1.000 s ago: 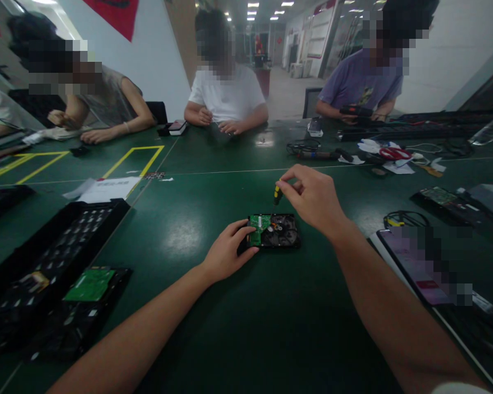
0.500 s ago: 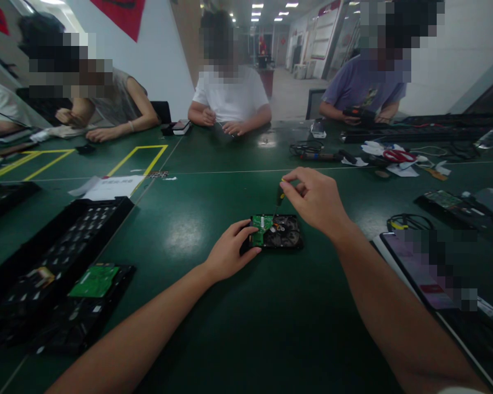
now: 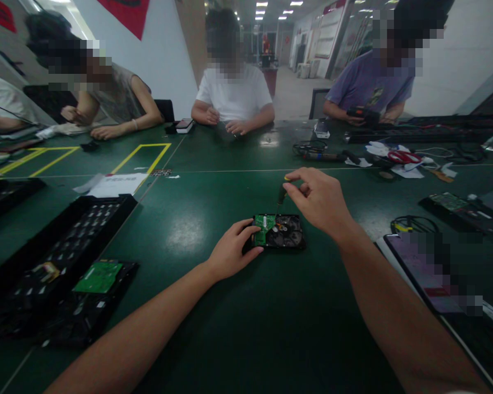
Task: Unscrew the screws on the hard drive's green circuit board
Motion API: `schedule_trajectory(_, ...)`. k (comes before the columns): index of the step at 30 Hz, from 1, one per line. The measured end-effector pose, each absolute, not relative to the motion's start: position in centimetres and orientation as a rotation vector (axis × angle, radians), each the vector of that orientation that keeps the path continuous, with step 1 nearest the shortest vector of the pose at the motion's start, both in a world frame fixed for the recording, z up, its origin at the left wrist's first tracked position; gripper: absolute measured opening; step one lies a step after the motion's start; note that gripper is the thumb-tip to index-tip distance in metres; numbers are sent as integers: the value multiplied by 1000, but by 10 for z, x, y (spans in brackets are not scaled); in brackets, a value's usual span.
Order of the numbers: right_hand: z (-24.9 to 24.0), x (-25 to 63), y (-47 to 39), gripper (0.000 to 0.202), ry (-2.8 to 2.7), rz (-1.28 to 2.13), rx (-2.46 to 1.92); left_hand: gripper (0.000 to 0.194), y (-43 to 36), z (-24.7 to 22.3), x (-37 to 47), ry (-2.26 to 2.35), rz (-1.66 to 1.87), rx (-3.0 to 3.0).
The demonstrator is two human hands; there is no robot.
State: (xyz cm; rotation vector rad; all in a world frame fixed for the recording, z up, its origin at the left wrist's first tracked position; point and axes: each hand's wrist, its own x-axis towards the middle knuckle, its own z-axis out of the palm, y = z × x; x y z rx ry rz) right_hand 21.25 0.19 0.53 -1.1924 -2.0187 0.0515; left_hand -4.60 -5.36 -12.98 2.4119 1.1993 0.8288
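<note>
A hard drive [image 3: 290, 232] lies flat on the green table, its green circuit board [image 3: 263, 227] facing up on the left part. My left hand [image 3: 234, 246] grips the drive's left end, fingers over the board's edge and thumb along the near side. In my right hand [image 3: 318, 197] a dark screwdriver [image 3: 281, 194] with a yellow end is pinched at the top of its handle. The screwdriver stands nearly upright, and its thin shaft reaches down to the drive near the board's upper right edge. Whether the tip sits in a screw is too small to tell.
At left are a long black tray [image 3: 66, 241] and another hard drive [image 3: 94, 301]. A tablet-like screen [image 3: 425, 273] lies at right beside a coiled cable [image 3: 413, 224]. Tools and scraps [image 3: 406, 158] lie farther back. Several people sit across the table [image 3: 213, 189].
The view has shifted slightly, so most things appear a little farther right. The screwdriver stands a bit more upright, its tip nearer the drive's far edge. Both hands keep their holds.
</note>
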Motion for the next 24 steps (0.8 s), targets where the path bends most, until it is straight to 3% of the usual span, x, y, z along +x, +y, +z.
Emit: schedule_trajectory(24, 7, 213, 1, 10, -2066, 64, -1175, 54, -54, -130, -45, 1215, 837, 2405)
